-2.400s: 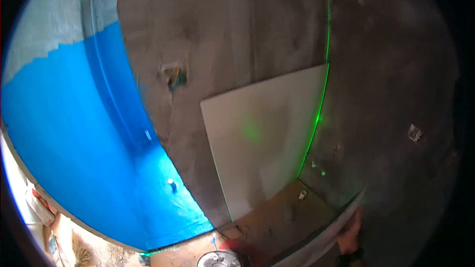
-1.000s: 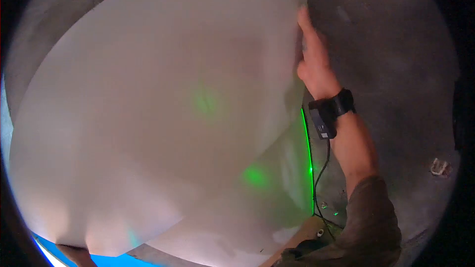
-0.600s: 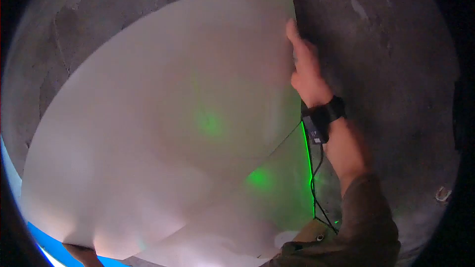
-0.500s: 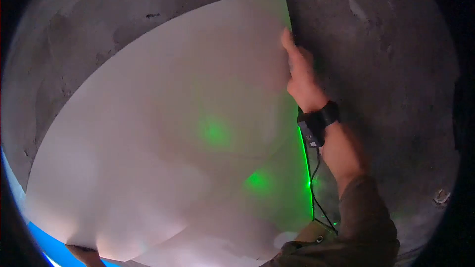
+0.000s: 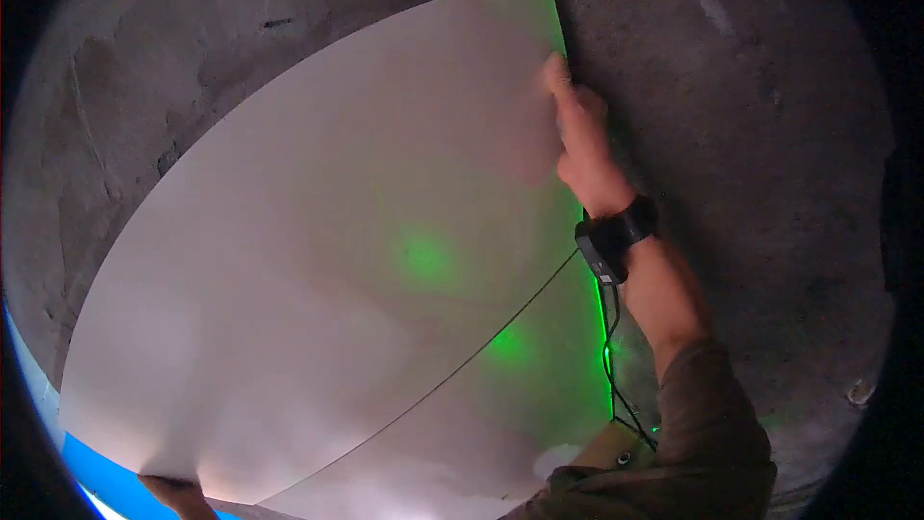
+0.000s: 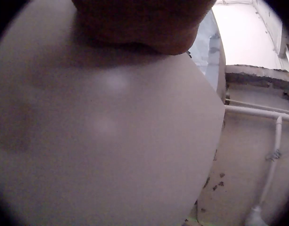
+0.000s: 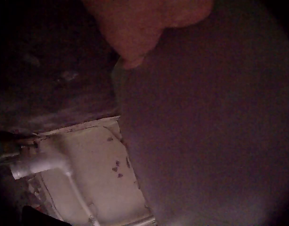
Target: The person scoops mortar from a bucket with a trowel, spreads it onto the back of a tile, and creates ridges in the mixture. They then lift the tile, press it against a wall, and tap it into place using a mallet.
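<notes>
A large pale tile (image 5: 289, 231) stands against the grey wall above a second pale tile (image 5: 462, 462). A thin dark line runs between the two. My right hand (image 5: 585, 140) grips the upper tile's right edge, thumb on the face. At the lower left my left hand (image 5: 178, 496) holds the tile's edge, only partly in view, its fingers hidden. In the left wrist view the left hand (image 6: 139, 23) overlaps the tile's face (image 6: 111, 141). The right wrist view shows the right hand (image 7: 144, 28) at the edge of the tile (image 7: 205, 127).
A green laser line (image 5: 601, 327) runs down the right side by the wall corner. The bare grey wall (image 5: 770, 183) continues to the right. Blue-coated wall (image 5: 101, 462) shows at lower left. A black cable (image 5: 616, 376) hangs from the right wrist camera. White pipes (image 6: 257, 111) appear behind.
The upper tile has come up from the lower right to the wall above the lower tile, both hands on it. Since half a second ago the dark line between the tiles shows more clearly.
</notes>
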`<act>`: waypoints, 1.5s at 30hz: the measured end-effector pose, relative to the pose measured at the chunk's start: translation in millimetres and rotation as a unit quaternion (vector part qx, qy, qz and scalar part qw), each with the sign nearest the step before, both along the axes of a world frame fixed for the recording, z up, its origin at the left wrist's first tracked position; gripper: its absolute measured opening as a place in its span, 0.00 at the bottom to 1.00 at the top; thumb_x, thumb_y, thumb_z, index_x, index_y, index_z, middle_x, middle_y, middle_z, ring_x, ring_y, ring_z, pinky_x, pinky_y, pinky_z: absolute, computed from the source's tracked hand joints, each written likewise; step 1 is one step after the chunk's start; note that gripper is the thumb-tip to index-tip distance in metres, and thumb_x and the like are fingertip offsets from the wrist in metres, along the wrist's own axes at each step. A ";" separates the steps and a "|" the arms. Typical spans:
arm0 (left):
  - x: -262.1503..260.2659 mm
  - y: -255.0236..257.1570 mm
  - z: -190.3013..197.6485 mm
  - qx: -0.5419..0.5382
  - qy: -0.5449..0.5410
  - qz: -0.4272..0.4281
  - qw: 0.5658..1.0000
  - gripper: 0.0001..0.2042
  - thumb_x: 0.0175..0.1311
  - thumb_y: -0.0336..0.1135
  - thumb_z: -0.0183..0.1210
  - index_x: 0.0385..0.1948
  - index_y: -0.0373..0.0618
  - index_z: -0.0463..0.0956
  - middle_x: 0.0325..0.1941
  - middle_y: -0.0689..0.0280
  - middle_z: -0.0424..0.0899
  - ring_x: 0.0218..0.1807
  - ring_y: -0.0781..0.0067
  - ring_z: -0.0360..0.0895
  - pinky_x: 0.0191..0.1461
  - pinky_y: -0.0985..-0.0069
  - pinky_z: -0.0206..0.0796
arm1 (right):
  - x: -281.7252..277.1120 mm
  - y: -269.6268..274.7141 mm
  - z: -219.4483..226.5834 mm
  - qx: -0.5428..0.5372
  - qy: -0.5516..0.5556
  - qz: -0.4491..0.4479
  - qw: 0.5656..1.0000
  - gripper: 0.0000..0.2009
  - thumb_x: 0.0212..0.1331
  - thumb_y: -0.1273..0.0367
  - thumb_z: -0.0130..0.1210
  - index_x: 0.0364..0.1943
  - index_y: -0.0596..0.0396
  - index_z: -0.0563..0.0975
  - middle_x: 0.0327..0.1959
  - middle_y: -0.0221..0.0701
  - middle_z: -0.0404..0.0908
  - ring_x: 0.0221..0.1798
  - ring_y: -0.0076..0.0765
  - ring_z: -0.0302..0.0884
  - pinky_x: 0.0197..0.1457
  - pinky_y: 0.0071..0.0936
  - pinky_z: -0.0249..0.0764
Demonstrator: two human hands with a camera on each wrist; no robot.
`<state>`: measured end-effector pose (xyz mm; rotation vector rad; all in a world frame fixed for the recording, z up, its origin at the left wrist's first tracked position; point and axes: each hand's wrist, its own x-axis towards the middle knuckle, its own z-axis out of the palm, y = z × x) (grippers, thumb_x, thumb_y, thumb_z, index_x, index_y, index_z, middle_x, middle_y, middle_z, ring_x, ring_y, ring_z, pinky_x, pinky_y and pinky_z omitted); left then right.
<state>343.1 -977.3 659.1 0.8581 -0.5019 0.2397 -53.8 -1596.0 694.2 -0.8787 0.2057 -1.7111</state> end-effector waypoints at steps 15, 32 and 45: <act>-27.7 -18.5 2.4 -0.056 0.026 0.008 0.998 0.25 0.68 0.52 0.45 0.57 0.41 0.67 0.55 0.56 0.73 0.56 0.56 0.71 0.57 0.56 0.70 | 0.3 -0.7 -5.2 -0.032 0.000 -0.076 0.997 0.26 0.60 0.47 0.57 0.40 0.61 0.76 0.39 0.27 0.75 0.41 0.25 0.67 0.44 0.29 0.69; -74.5 -23.2 -17.4 0.051 -0.021 0.089 0.995 0.37 0.68 0.62 0.46 0.67 0.39 0.57 0.71 0.57 0.58 0.71 0.60 0.55 0.71 0.63 0.49 | 15.0 -10.7 -12.8 -0.004 0.104 -0.297 0.949 0.30 0.63 0.47 0.53 0.50 0.64 0.72 0.50 0.38 0.76 0.52 0.36 0.72 0.57 0.33 0.68; -52.9 -27.6 -34.4 0.041 0.041 0.200 0.978 0.21 0.69 0.56 0.50 0.44 0.46 0.71 0.34 0.70 0.75 0.34 0.78 0.72 0.34 0.77 0.66 | 26.8 -34.0 -28.8 -0.068 0.072 -0.243 0.965 0.35 0.60 0.49 0.58 0.57 0.68 0.65 0.56 0.45 0.72 0.57 0.42 0.70 0.61 0.36 0.67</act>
